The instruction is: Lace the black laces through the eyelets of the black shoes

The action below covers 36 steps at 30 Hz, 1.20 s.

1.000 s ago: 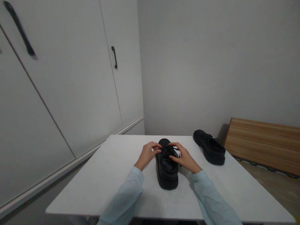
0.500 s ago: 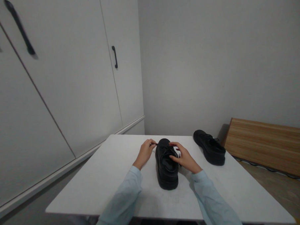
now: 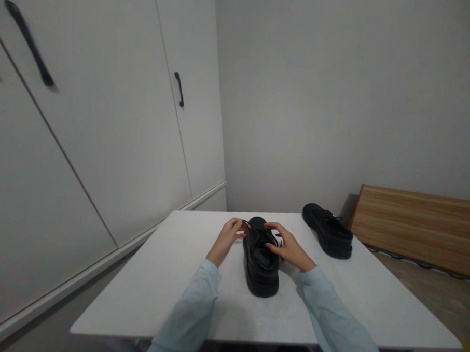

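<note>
A black lace-up shoe (image 3: 262,278) stands upright on the white table, toe pointing away from me and heel nearest. At its left front, my left hand (image 3: 227,241) is closed in a pinch on a dark shoelace (image 3: 245,223), which arches up toward the toe. My right hand (image 3: 290,249) grips the shoe's right side by the lacing, thumb at the opening and index finger nearer the toe, curved and apart. Whether the right fingers also hold a lace, I cannot tell. A loop of lace shows beside them.
The matching black shoe (image 3: 333,236) sits at the table's right edge, turned at an angle. White cabinets (image 3: 100,125) with dark handles rise on the left. A wood-grain panel (image 3: 420,225) leans beyond the right side of the white table (image 3: 157,283).
My left hand has shifted slightly, its fingers now higher and nearer the shoe. The lace it pinches has gone from a straight line to a raised arch. My right hand stays put.
</note>
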Tool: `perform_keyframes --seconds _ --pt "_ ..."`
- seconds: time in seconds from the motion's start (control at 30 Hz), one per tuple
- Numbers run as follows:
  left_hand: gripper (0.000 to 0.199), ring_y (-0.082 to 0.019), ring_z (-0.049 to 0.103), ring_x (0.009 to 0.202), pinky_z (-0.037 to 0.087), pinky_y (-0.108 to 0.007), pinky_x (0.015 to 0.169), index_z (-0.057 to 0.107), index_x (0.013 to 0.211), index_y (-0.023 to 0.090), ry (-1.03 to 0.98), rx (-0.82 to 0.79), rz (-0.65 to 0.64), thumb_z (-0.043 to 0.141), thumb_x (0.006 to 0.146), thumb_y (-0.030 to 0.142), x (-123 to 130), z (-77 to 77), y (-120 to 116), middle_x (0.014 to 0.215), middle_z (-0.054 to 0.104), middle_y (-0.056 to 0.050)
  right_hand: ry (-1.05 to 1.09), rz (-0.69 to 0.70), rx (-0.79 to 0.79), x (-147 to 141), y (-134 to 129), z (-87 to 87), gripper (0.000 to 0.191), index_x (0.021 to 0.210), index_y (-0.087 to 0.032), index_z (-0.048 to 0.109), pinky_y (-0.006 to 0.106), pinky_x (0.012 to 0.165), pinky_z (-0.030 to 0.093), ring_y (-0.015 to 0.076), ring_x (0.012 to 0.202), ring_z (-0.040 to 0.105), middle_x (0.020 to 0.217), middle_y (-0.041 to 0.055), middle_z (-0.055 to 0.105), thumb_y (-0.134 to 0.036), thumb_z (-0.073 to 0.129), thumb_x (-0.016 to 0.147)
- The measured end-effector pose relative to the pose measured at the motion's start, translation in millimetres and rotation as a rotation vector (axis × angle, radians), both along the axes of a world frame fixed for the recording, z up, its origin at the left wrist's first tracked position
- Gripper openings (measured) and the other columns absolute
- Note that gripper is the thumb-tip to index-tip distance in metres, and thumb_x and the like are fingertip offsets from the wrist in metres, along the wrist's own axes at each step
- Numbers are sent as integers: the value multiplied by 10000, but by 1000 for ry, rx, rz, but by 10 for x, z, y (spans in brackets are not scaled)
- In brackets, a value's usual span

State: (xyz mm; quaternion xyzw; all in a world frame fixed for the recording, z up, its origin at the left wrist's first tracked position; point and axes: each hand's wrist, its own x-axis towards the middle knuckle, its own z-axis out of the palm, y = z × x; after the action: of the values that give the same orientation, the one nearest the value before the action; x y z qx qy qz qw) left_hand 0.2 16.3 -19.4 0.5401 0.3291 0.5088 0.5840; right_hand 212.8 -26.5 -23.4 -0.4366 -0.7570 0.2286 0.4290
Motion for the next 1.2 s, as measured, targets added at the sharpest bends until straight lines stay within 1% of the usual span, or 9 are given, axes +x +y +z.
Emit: perform_keyframes --seconds 0.1,0.17,0.37,0.53,0.77,0.93,1.03,1.1,1.2 --pt "321 -183 636 850 491 -323 774 510 830 150 -128 -56 -69 616 775 448 0 37 -40 883 671 -96 0 -1 -1 -5 -7 10 485 1180 -217 513 399 922 417 248 1134 521 1222 89 564 -197 633 711" --pt "332 -178 644 814 491 -322 764 486 826 156 -147 -74 -78 619 774 456 -4 40 -46 860 671 -90 1 -4 -2 -7 -12 19 483 1179 -217 516 399 918 419 249 1132 523 1220 89 566 -201 633 711" --pt "357 -153 632 729 485 -292 703 455 779 173 -138 -68 -33 626 753 486 -2 12 -28 714 578 4 -4 -2 -21 -6 -18 36 480 1182 -210 511 396 915 422 248 1147 513 1237 95 557 -201 627 716" --pt "363 -108 569 652 466 -269 697 455 758 174 -133 -21 -12 624 746 495 19 25 -34 663 516 37 -1 -3 -25 -8 -18 35 467 1172 -219 518 402 910 429 250 1148 513 1243 92 554 -208 623 717" --pt "344 -81 466 589 464 -247 670 487 753 174 -90 27 57 633 729 485 31 5 5 644 454 50 4 -11 -32 -8 -16 25 455 1162 -209 532 403 916 426 255 1149 512 1236 96 561 -239 636 721" --pt "288 -90 461 627 455 -241 673 546 758 167 40 103 93 622 731 443 9 52 11 726 500 24 49 -10 -49 -18 -23 35 450 1157 -227 537 399 905 440 251 1141 519 1237 85 563 -328 654 735" --pt "233 -111 488 686 435 -233 702 558 723 164 107 166 72 606 742 392 8 114 -35 715 518 16 125 -43 -49 -16 -20 56 320 1100 -222 578 380 895 450 228 1085 558 1160 76 610 -387 541 829" --pt "213 -122 497 709 428 -241 730 555 703 163 130 199 51 596 746 367 10 142 -65 699 520 14 163 -108 -30 2 5 48 281 1007 -202 617 366 858 465 221 1011 590 1061 79 647 -397 469 868" --pt "203 -144 509 739 421 -259 746 564 697 162 161 242 20 591 745 357 8 149 -85 708 538 1 168 -220 -20 40 68 -8 243 863 -181 640 348 748 491 223 869 617 906 82 664 -391 524 827"
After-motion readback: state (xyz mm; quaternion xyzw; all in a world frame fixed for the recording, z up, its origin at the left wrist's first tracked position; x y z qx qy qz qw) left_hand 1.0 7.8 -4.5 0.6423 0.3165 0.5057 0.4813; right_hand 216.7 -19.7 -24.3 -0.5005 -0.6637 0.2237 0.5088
